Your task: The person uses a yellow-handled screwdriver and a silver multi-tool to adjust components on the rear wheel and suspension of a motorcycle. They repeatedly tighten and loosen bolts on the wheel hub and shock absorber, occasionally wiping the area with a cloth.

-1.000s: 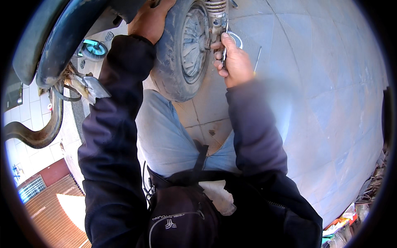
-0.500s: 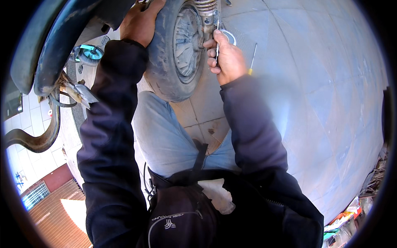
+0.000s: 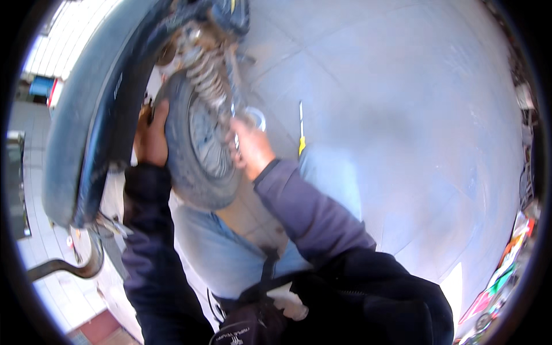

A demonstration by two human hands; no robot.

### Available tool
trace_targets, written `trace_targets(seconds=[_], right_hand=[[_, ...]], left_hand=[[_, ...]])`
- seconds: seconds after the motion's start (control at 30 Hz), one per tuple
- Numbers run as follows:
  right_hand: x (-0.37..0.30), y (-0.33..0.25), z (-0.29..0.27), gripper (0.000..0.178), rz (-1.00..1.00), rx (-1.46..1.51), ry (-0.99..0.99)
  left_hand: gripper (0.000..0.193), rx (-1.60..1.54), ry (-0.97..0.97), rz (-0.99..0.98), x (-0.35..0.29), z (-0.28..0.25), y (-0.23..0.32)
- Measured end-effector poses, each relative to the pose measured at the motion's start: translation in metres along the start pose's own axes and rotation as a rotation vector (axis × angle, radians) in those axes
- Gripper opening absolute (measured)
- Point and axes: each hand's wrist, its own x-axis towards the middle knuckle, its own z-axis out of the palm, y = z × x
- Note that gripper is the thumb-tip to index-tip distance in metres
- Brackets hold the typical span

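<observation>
A scooter wheel (image 3: 178, 167) with a worn black tyre and grey hub stands upright before me. Along its left side lies my left hand (image 3: 151, 138), curled round something dark and blurred that I cannot make out. My right hand (image 3: 251, 146) is closed on a slim silver tool (image 3: 236, 140), possibly a wrench seen edge-on, at the right of the hub. A rusty coil-spring shock absorber (image 3: 207, 77) rises just above that hand. The tool's working end is blurred against the metal there.
A screwdriver (image 3: 302, 135) with a yellow handle lies on the tiled floor (image 3: 402, 144) to the right. Beside my right hand is a round, pale-rimmed dish (image 3: 257, 118). The scooter's dark seat (image 3: 77, 155) overhangs the left. Colourful clutter (image 3: 509, 259) lines the right edge.
The view has shifted, so the wheel and both hands sit lower and more left, with more of the shock absorber and seat showing. My right hand still grips the slim tool near the hub.
</observation>
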Motion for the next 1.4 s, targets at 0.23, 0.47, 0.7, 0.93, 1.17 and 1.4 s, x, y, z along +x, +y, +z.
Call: trace_targets(seconds=[0.23, 0.47, 0.7, 0.93, 1.17, 1.4], right_hand=[[-0.007, -0.005, -0.001, 0.04, -0.062, -0.059, 0.005], [-0.013, -0.006, -0.002, 0.041, -0.034, -0.095, -0.033], [-0.022, -0.016, -0.002, 0.042, -0.054, -0.206, -0.086], [-0.017, -0.011, -0.004, 0.035, -0.067, -0.221, -0.111], [0.001, 0.013, -0.008, 0.044, -0.337, -0.431, -0.036], [-0.005, 0.008, -0.011, 0.046, -0.344, -0.379, -0.005]], left_hand=[[0.053, -0.013, -0.071, -0.07, -0.003, -0.001, 0.012], [0.051, -0.021, -0.027, -0.063, -0.002, 0.0, 0.005], [0.047, -0.064, 0.092, 0.047, -0.002, 0.007, 0.003], [0.056, -0.005, -0.037, -0.006, -0.004, -0.002, -0.004], [0.063, 0.014, 0.048, -0.117, -0.037, -0.004, 0.005], [0.068, 0.041, 0.057, -0.144, -0.033, 0.005, 0.004]])
